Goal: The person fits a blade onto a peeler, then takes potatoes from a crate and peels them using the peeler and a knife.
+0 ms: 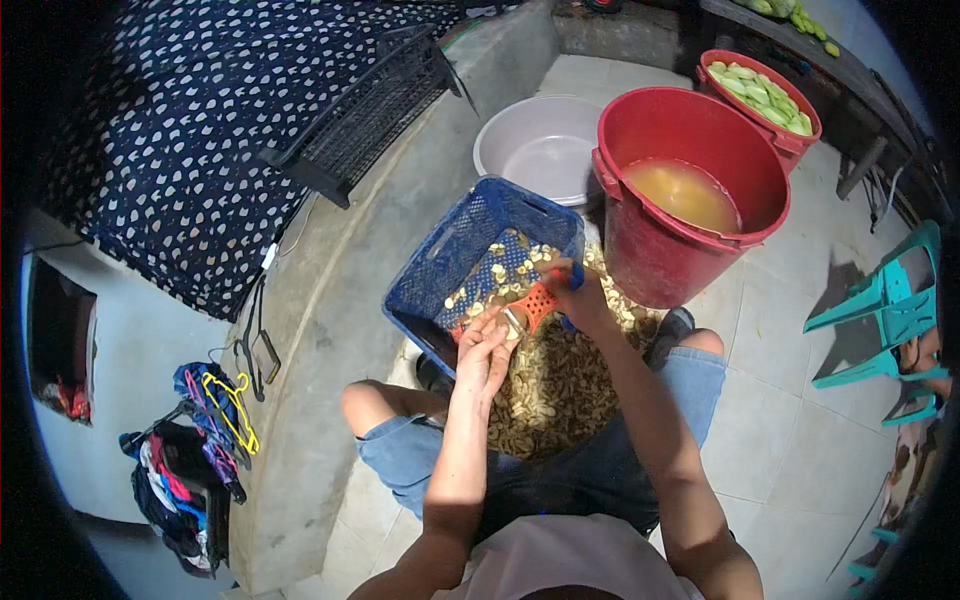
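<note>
My right hand (583,300) is closed round an orange slicer (538,305) with a perforated body and a metal blade at its left end. Something blue shows by the fingers of that hand. My left hand (486,352) pinches a pale piece (513,333), mostly covered by the fingers, against the blade. Both hands are over the near edge of a blue plastic crate (420,265). Round pale slices (500,275) lie scattered on the crate's mesh floor. Below the hands, between my legs, spreads a heap of brownish and pale slices (545,390).
A large red bucket (640,250) with cloudy yellowish liquid stands right of the crate. Behind it is a red tub (712,62) of green peeled pieces. A grey-white basin (490,165) sits beyond the crate. Left runs a concrete ledge (330,290) with a black crate (370,125); turquoise chairs (885,310) stand right.
</note>
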`<state>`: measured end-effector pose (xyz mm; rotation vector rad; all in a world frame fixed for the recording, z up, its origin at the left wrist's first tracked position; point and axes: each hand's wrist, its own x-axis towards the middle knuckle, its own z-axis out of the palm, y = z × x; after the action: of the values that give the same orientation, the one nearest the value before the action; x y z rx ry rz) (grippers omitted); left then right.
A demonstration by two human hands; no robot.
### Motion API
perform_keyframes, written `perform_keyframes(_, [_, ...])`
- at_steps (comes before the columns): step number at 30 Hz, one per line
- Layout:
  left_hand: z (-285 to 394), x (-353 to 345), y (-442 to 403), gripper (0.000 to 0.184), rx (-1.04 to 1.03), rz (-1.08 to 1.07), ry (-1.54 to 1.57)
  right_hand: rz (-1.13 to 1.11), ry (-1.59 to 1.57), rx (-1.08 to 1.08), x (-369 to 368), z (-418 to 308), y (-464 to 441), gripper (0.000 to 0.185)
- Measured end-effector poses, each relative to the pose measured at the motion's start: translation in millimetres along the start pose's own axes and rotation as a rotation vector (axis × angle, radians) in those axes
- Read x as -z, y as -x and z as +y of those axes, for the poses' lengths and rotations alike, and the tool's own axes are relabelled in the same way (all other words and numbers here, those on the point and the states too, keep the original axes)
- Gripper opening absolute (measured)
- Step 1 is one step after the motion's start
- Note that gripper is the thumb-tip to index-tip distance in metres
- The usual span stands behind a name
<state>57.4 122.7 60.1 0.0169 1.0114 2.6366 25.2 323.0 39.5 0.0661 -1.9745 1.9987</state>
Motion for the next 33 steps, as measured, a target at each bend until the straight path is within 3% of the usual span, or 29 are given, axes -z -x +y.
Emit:
perform_keyframes(7, [6,-6,7,0.043,0.047,-0.046,-0.189,-0.027,0.087,0.124,5,-6,-3,0.026])
perform_keyframes(10, [10,-8,8,0.048,0.054,-0.061,-0.285,-0.076,0.041,0.047,6,-10,-2,0.026])
perform_keyframes(16, [14,-16,10,0.052,0.037,-0.096,-0.36,-0.089,0.103,0.122,7,-31,-4,0.027])
perform_keyframes(20, [7,-10,6,0.053,-0.017,-0.183,-0.275,-0.067,0.096,0.202,12,-26,-10,0.027])
perform_keyframes(22, [5,-9,15,0.053,-0.032,-0.19,-0.213,-0.106,0.113,0.045,26,8,-18,0.025])
perform_keyframes(24, [15,-14,11,0.05,0.041,-0.32,0.031,-0.052,0.13,0.062,31,4,-26,0.023])
perform_keyframes(26, [13,-14,14,0.056,0.038,-0.228,0.021,-0.017,0.132,0.038,19,-4,-13,0.021])
perform_keyframes(29, [6,-13,9,0.062,-0.02,-0.148,-0.173,-0.042,0.111,0.251,5,-34,-11,0.017])
perform_keyframes(30, [3,-11,12,0.062,-0.01,-0.143,-0.171,-0.04,0.113,0.24,10,-21,-8,0.017])
perform_keyframes(32, [2,-11,8,0.065,0.025,-0.202,0.074,-0.024,0.12,-0.024,18,-1,-17,0.016])
perform_keyframes(33, [4,-12,2,0.065,0.02,-0.214,0.072,0.006,0.065,0.007,15,2,-20,0.014])
